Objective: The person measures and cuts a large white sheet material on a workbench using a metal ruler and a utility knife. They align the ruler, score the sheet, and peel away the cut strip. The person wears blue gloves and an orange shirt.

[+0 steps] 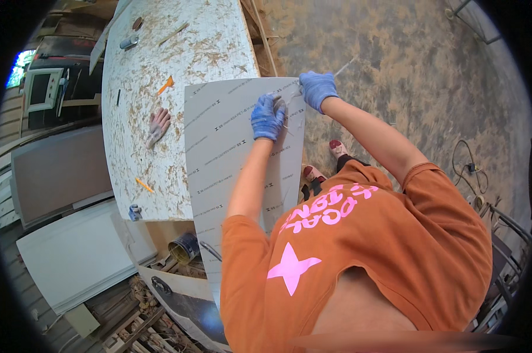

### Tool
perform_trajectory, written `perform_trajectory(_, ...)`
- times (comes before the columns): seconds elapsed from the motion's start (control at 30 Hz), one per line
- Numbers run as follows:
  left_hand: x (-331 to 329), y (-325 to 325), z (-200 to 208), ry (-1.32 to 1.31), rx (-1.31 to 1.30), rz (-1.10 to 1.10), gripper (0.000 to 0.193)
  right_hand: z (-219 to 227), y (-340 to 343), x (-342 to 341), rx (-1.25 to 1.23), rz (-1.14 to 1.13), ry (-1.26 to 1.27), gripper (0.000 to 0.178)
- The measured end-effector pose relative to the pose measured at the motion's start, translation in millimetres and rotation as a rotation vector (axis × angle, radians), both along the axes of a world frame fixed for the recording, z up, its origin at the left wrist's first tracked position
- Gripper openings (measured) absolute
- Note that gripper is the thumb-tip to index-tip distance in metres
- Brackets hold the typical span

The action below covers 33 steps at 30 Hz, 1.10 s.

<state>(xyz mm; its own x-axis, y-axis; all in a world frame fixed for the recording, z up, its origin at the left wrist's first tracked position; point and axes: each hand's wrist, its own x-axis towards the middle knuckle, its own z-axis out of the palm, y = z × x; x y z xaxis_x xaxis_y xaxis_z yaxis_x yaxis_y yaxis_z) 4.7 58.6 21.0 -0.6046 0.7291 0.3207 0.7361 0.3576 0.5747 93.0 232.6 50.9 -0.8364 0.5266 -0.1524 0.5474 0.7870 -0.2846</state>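
Observation:
A pale grey panel (210, 138) with a printed surface lies partly on the white worktable and juts out over its near right end. My left hand (269, 116), in a blue knitted glove, rests on the panel near its right edge with the fingers curled; what they hold, if anything, is hidden. At the panel's far right corner, my right hand (317, 89), gloved alike, is closed on wrinkled clear film (295, 93). This film runs along the right edge between my hands. Beyond the right fist a thin pale strip (344, 67) shows; whether it is held, I cannot tell.
Shavings litter the worktable (177, 65), with an orange scraper (166, 85), a loose glove (158, 127), an orange cutter (144, 185) and a small jar (129, 42). Below stand a bucket (184, 248) and stacked white boards (80, 253). A cable (470, 167) lies on the floor at right.

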Motion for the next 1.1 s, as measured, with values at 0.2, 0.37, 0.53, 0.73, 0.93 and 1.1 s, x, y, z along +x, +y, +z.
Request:
perform_trajectory(0.2, 12.7, -2.3, -5.8, -0.022, 0.058, 0.039, 0.038, 3.8, 4.7, -13.9, -0.373, -0.111, 0.283, 0.027)
perform_trajectory(0.37, 14.0, -6.3, -4.2, -0.053, 0.040, 0.031, 0.040, 24.0, 16.8, 0.0, -0.206, -0.212, 0.182, 0.035)
perform_trajectory(0.53, 20.4, -8.8, -8.0, -0.069, 0.053, 0.044, 0.039, 14.5, -5.8, -1.1, 0.155, 0.074, 0.000, 0.020)
perform_trajectory(0.73, 26.5, -12.6, -14.1, 0.045, 0.087, 0.014, 0.040, -3.1, 8.4, -21.6, -0.095, -0.066, -0.019, 0.024)
perform_trajectory(0.93, 31.9, -4.7, -6.1, -0.079, 0.055, 0.087, 0.044, -28.2, 20.5, -26.8, -0.278, -0.047, -0.031, 0.030)
perform_trajectory(1.1, 43.8, 33.9, 7.3, 0.063, -0.158, 0.293, 0.046, -39.6, 21.4, -29.3, -0.323, 0.077, -0.047, 0.030)
